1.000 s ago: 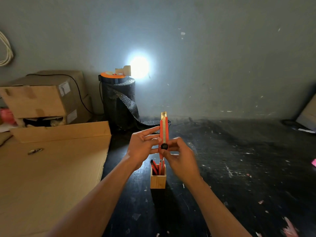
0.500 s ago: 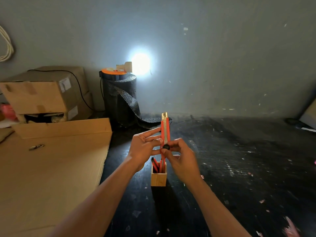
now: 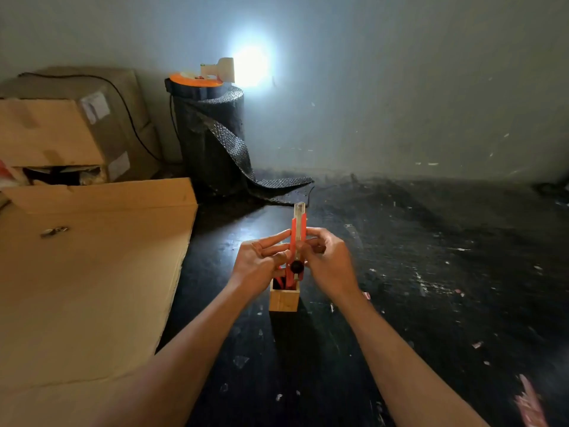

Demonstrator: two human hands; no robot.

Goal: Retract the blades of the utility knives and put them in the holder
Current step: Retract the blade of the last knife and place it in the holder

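Observation:
An orange utility knife (image 3: 298,235) stands upright between my hands, a short metal tip showing at its top and its black slider knob low on the body. My left hand (image 3: 261,263) pinches it from the left and my right hand (image 3: 328,263) grips it from the right. Directly below sits a small square wooden holder (image 3: 284,298) on the dark table, with other orange and black knives standing inside. The knife's lower end reaches the holder's mouth.
A large flat cardboard sheet (image 3: 92,272) covers the table's left part, with a small metal piece (image 3: 54,232) on it. Cardboard boxes (image 3: 61,134) stand at the back left. A black bubble-wrap roll (image 3: 209,140) with a bright lamp on top stands behind the holder.
The black slider knob has moved down the knife body and less blade shows at the top. The knife and both hands have sunk slightly toward the holder.

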